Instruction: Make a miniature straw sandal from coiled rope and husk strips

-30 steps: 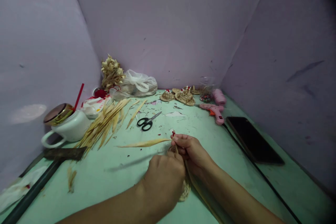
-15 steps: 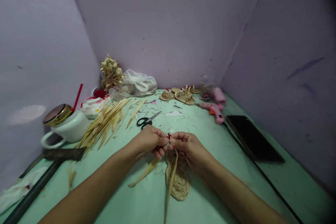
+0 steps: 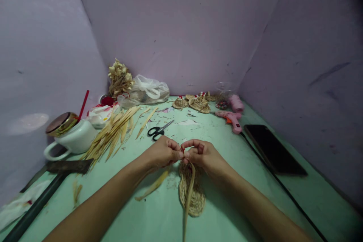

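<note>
My left hand point(image 3: 167, 152) and my right hand point(image 3: 200, 153) meet at the middle of the table, fingertips pinched together. Between them shows a small red piece point(image 3: 182, 150), too small to make out fully, at the top of a dried leaf strip point(image 3: 189, 193). That strip hangs down toward the front edge. Beneath the hands lies a coiled, woven slipper sole point(image 3: 195, 200), its upper end partly hidden by my fingers. Another yellowish leaf strip point(image 3: 154, 186) trails from under my left hand to the left.
Black-handled scissors point(image 3: 159, 130) lie beyond my left hand. A pile of dried strips point(image 3: 119, 128), a white mug point(image 3: 78, 138) and a hammer point(image 3: 68, 166) are at left. Finished woven slippers point(image 3: 198, 103) sit at the back; a pink glue gun point(image 3: 231, 118) and phone point(image 3: 272, 147) at right.
My right index finger has lifted and curled over the red piece. The hanging strip has swung slightly right, and the left strip has shifted a little to the left.
</note>
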Motion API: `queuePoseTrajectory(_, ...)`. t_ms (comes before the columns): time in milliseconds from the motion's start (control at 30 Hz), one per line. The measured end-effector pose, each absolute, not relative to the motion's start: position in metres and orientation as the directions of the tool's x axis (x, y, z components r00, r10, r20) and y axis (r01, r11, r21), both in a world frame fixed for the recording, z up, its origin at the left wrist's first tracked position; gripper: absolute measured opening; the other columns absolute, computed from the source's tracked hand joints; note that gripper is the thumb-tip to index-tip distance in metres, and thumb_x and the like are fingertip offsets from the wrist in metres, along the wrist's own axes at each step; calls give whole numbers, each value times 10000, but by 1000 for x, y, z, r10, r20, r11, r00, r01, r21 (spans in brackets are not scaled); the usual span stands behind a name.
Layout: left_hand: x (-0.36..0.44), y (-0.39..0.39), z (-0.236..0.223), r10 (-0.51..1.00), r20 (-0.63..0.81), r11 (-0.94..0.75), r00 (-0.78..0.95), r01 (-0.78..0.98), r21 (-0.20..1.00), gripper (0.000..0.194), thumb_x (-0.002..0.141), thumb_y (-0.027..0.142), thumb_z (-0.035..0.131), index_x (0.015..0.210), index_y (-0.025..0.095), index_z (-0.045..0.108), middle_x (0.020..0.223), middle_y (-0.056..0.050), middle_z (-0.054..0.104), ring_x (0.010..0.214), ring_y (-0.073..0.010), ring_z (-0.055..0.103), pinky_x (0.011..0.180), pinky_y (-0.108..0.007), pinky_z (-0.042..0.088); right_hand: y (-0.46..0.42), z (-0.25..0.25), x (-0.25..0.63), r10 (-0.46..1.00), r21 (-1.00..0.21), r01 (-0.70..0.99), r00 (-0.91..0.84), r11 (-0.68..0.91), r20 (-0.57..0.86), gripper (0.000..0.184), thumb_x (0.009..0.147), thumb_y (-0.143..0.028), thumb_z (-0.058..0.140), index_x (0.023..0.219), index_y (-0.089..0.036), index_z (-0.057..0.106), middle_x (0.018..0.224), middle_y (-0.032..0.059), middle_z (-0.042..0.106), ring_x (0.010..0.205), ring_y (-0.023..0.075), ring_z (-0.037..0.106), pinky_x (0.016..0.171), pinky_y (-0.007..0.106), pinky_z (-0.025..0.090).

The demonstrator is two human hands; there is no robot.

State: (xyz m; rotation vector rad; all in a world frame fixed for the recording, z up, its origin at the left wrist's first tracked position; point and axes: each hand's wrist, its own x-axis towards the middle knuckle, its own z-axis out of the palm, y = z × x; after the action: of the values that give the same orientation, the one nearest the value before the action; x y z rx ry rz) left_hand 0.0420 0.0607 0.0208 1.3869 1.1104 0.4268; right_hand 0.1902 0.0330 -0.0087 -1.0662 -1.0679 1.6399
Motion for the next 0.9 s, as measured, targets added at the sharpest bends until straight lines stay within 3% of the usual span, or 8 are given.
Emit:
queuePoseTrajectory(100,39,61,18,752,-313,109,580,359,927,152,569,253,564,497,123,535,386,72,362,377,-33,219,397,-209,139,33,-7,191,937,-965,-100,-279,-243,-207,345,547,-265,673,842,-139,546,486,-9,592,424,107,491,438,222,345)
queuePoseTrajectory(200,38,62,14,768,-219,-13,602,356,934,191,592,272,554,480,140,476,434,68,344,442,-52,237,434,-219,160,34,-5,194,959,-978,117,-206,-174,-195,215,564,-270,644,711,-121,597,483,-6,562,421,91,457,429,215,321)
queuePoseTrajectory(300,42,61,10,842,-154,-71,518,389,919,193,595,233,506,452,159,400,436,69,299,462,-62,236,446,-224,170,34,-5,197,984,-936,336,-105,-101,-143,164,612,-284,601,577,-124,609,489,10,561,438,94,453,434,218,320)
queuePoseTrajectory(567,56,56,-3,959,-84,-30,271,389,921,144,554,192,462,421,148,432,425,56,329,466,-68,278,452,-217,195,22,5,194,1000,-767,642,1,2,4,188,693,-310,543,640,-181,670,578,38,652,540,159,548,491,247,344)
queuePoseTrajectory(700,62,54,-1,967,-224,191,125,235,953,103,514,148,485,420,147,443,403,62,347,432,-54,280,432,-197,198,13,2,184,989,-720,678,-86,149,124,184,732,-218,486,666,-181,654,622,43,641,566,150,545,515,240,341)
queuePoseTrajectory(800,63,54,0,924,-368,353,104,138,926,104,522,161,466,460,179,384,378,87,284,354,-43,196,379,-201,149,7,-6,176,949,-566,770,-169,295,265,199,745,-148,447,664,-166,628,654,50,611,566,134,524,531,235,325)
queuePoseTrajectory(900,61,55,-2,898,-423,408,123,126,904,119,541,194,454,481,199,352,372,96,243,321,-46,135,352,-214,95,3,-13,170,929,-452,823,-226,343,293,197,750,-125,433,711,-159,622,685,54,608,560,131,521,523,238,305)
